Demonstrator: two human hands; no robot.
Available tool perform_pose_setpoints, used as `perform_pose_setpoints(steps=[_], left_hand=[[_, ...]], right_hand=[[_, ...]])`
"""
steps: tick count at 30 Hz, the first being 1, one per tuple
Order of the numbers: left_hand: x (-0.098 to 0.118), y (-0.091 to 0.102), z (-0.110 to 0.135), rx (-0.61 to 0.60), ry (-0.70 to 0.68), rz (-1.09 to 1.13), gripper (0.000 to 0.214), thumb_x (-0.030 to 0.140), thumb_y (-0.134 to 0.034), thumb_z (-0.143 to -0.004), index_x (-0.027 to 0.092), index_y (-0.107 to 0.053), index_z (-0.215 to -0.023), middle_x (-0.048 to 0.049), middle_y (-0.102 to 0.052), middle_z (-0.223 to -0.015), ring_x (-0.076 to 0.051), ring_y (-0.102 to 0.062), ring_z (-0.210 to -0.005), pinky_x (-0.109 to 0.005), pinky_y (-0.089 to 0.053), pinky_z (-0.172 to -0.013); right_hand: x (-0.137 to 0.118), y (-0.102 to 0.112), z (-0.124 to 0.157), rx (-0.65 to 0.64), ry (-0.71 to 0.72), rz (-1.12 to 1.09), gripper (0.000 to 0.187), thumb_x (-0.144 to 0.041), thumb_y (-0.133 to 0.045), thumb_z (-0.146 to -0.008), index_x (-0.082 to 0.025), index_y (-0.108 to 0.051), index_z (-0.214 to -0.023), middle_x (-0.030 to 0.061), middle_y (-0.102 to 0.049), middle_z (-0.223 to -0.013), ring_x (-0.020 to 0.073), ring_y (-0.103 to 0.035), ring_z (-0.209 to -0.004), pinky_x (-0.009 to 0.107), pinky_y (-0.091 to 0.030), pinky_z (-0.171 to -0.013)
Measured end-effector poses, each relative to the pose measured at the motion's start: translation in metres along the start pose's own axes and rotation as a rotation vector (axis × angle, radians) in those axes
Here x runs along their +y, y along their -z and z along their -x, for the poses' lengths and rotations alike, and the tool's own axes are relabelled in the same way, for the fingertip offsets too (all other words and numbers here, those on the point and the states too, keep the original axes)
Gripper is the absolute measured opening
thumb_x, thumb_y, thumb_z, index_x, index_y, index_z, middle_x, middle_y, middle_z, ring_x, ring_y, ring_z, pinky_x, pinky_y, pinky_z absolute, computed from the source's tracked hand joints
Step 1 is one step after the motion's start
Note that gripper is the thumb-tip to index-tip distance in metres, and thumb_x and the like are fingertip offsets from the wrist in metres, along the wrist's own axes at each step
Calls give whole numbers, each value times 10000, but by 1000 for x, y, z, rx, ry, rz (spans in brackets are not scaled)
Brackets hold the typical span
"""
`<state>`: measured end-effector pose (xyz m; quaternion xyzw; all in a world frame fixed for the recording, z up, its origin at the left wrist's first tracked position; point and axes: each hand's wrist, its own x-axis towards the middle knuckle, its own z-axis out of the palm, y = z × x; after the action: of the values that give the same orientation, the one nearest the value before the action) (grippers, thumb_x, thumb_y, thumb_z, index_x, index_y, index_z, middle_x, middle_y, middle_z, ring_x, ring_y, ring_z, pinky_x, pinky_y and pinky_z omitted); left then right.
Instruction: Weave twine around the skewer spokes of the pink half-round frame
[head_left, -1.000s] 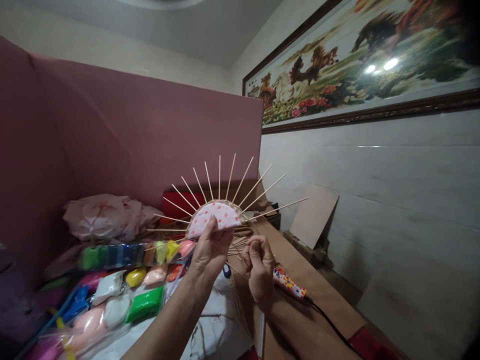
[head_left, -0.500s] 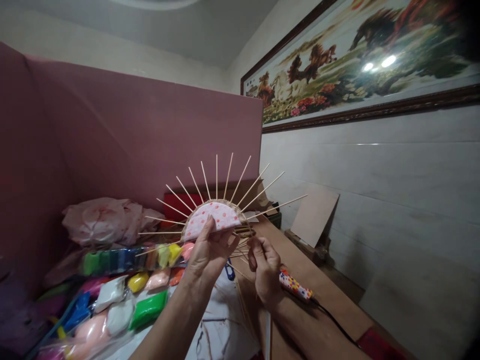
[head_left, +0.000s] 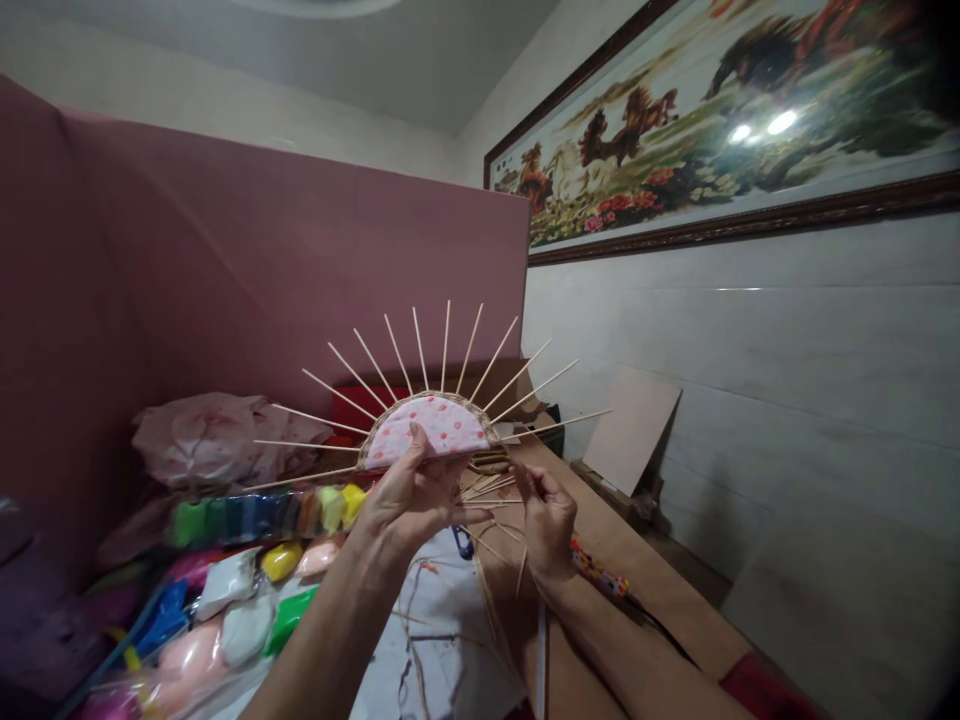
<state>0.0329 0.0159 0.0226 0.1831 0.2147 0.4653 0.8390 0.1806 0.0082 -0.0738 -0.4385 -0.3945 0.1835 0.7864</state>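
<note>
My left hand (head_left: 409, 500) holds up a half-round panel (head_left: 454, 432) covered in white cloth with red-pink dots, thumb on its front and fingers beneath. Thin wooden sticks (head_left: 448, 345) fan out from its curved edge, where a brown woven cord band (head_left: 367, 450) runs along the rim. Just right of the panel's lower right corner, my right hand (head_left: 549, 525) is closed in a pinch on a thin brown strand that seems to lead to that corner. A loose end of strand (head_left: 521, 572) hangs below the fingers.
Behind my right wrist lies a flower-patterned handle with a black cord (head_left: 600, 575). Cut sticks and strands (head_left: 491, 490) and a blue-handled tool (head_left: 463, 542) lie on the brown table (head_left: 637, 580). Bagged coloured clay packs (head_left: 247, 630) fill the left; a pink partition (head_left: 300, 250) stands behind.
The panel has turned slightly clockwise, its left sticks rising and its right ones dipping. My right hand has shifted a little to the right, and a hanging strand end now shows below it.
</note>
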Motion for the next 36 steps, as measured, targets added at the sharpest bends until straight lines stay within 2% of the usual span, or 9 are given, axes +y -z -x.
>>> perform_pose_setpoints(steps=[4,9,15,18,27,32,36], left_hand=[[0,-3,3,-66,5,35,221,330,-588,-771,199,-582,-949,-13,-657,-685,-213,-640,-836,-571,-371,-894],[-6,-4,2,-130,-25,55,220,327,-557,-794,171,-572,-948,-59,-661,-811,-232,-636,-860,-548,-422,-872],[-15,-6,0,-105,-25,55,97,221,-566,-797,140,-553,-746,-56,-646,-746,-208,-638,-780,-521,-461,-841],[-18,-6,0,-119,-34,22,62,170,-556,-799,127,-566,-755,-65,-645,-746,-194,-633,-744,-503,-477,-826],[-23,-5,1,-205,-18,-31,195,280,-588,-785,140,-588,-921,-75,-658,-852,-190,-623,-778,-463,-484,-806],[-24,-7,2,-186,-35,-28,182,275,-578,-791,135,-588,-906,-75,-660,-840,-199,-622,-774,-468,-471,-808],[-23,-5,2,-138,14,-28,191,309,-600,-772,147,-587,-870,-50,-659,-781,-186,-624,-714,-492,-456,-815]], right_hand=[[-2,0,1,-29,51,8,249,-402,-599,-747,-157,-623,-718,-7,-548,-632,129,-453,-621,244,-375,-619],[-2,-3,7,-103,62,11,238,-394,-606,-742,-172,-616,-658,-29,-510,-588,117,-421,-584,232,-347,-573],[-4,-4,12,-179,50,24,246,-393,-597,-750,-170,-611,-648,-46,-457,-542,98,-365,-529,223,-304,-517],[-5,-3,12,-198,42,12,258,-406,-589,-751,-166,-615,-658,-41,-474,-552,102,-383,-540,223,-310,-521],[-2,-6,15,-231,-59,18,303,-432,-594,-723,-163,-590,-582,-37,-469,-521,99,-374,-511,222,-295,-486],[0,-5,13,-232,-51,6,253,-386,-605,-717,-165,-589,-594,-35,-512,-558,102,-410,-535,221,-322,-518],[-3,-6,10,-195,-50,-18,233,-370,-624,-689,-165,-585,-585,-33,-518,-554,110,-425,-549,226,-344,-542]])
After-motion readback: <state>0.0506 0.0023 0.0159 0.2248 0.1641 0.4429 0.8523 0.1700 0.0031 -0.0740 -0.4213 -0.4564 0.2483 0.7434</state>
